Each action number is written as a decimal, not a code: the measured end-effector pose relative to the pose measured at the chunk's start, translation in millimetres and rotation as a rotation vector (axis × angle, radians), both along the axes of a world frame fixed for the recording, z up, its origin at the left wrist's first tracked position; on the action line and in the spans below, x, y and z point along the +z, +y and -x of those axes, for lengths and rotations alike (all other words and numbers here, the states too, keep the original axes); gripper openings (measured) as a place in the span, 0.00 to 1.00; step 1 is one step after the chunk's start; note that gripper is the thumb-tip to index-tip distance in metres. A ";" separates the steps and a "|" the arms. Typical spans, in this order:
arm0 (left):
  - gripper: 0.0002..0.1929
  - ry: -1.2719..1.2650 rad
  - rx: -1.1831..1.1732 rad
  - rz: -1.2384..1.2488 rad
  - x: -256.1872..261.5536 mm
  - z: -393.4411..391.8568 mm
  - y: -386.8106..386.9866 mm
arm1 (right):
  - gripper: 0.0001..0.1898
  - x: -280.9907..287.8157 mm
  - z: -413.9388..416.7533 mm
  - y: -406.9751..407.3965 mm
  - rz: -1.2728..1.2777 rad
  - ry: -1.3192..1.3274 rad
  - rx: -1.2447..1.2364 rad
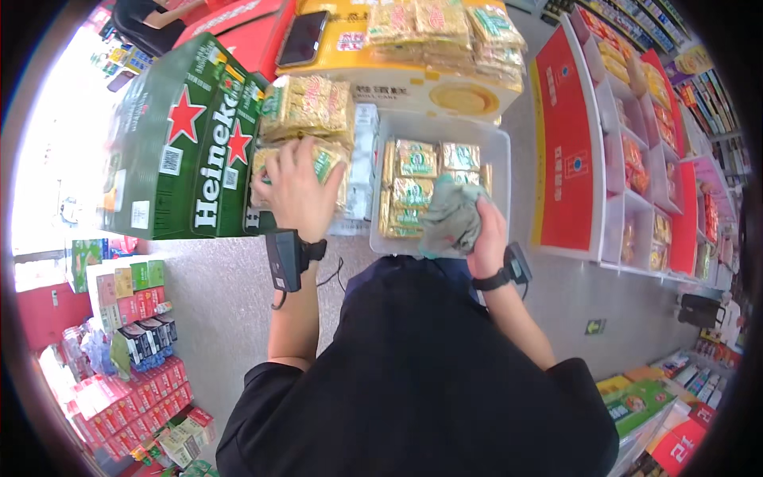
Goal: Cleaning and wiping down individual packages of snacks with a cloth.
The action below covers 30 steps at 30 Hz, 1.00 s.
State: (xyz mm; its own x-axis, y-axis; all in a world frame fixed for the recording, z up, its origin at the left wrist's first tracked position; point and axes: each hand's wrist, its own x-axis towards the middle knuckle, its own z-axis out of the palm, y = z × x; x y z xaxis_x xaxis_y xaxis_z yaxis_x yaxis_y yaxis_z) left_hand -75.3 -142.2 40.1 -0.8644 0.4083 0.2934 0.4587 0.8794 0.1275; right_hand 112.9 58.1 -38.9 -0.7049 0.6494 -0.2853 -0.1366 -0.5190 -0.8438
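Observation:
My left hand is spread over a gold-wrapped snack packet in front of another stack of gold packets. The thumb lies along the packet's right side; whether the fingers grip it I cannot tell. A crumpled grey-green cloth is held in my right hand, over the right front part of a translucent plastic bin. Inside the bin are several small gold packets with green print, some of them hidden by the cloth. Both wrists wear strapped black devices.
A green Heineken carton stands to the left. Behind lies a yellow roll-cake carton bearing a smartphone and more gold packets. White-and-red display shelving rises on the right. Stacked red-and-white boxes stand at lower left.

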 end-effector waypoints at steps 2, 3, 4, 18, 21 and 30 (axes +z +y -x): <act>0.31 0.059 -0.026 0.007 -1.1 -1.5 2.5 | 0.17 1.5 2.4 2.6 0.028 0.024 0.006; 0.32 0.136 -0.034 0.003 -1.6 -3.1 4.7 | 0.18 -0.4 1.2 6.9 0.053 -0.006 -0.008; 0.33 0.088 -0.029 -0.005 -0.3 -3.0 6.4 | 0.17 0.2 0.2 14.0 0.121 0.004 -0.026; 0.22 -0.281 -0.623 0.208 -151.6 -93.9 119.5 | 0.21 -9.3 -41.8 68.5 0.251 0.107 -0.352; 0.27 -0.171 -0.542 0.176 -173.6 -73.2 132.3 | 0.21 -8.6 -50.8 69.7 0.267 0.086 -0.351; 0.28 -0.255 -0.755 -0.039 -184.3 -71.2 165.9 | 0.19 -20.7 -61.2 68.5 0.247 0.035 -0.440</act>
